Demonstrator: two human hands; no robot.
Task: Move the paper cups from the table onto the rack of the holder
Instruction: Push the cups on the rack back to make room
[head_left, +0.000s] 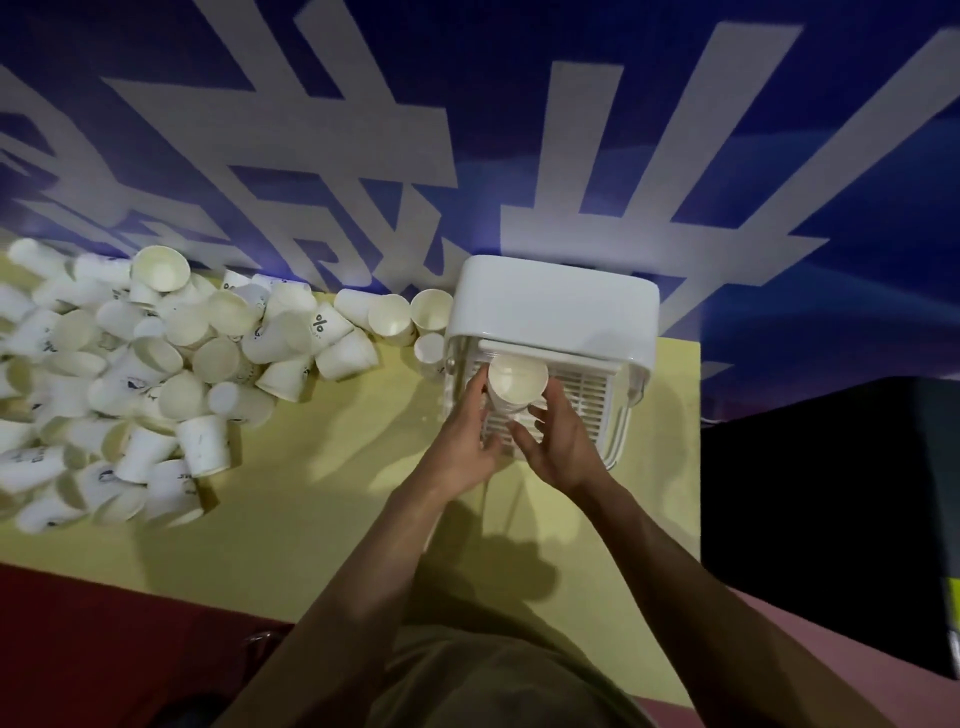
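A paper cup (517, 382) was held upright, its open mouth upward, over the slatted rack (582, 397) of the white holder (553, 306). It was grasped from both sides: the left hand (467, 441) was curled against its left wall, and the right hand (558, 441) was cupped round its right and near side, with fingers (522, 431) bent under the lower part. Whether the cup's base was already resting on the rack could not be told, since the hands hid it. The holder was placed at the far right of the yellow tabletop (322, 467), its solid white top toward the wall and the rack projecting toward the person. A large heap of loose paper cups (156, 364) was spread over the left part of the tabletop, most lying on their sides, some marked with dark print. A few more cups (410, 317) were seen just beside the holder's left wall. A blue wall (519, 104) with large white lettering was seen behind.
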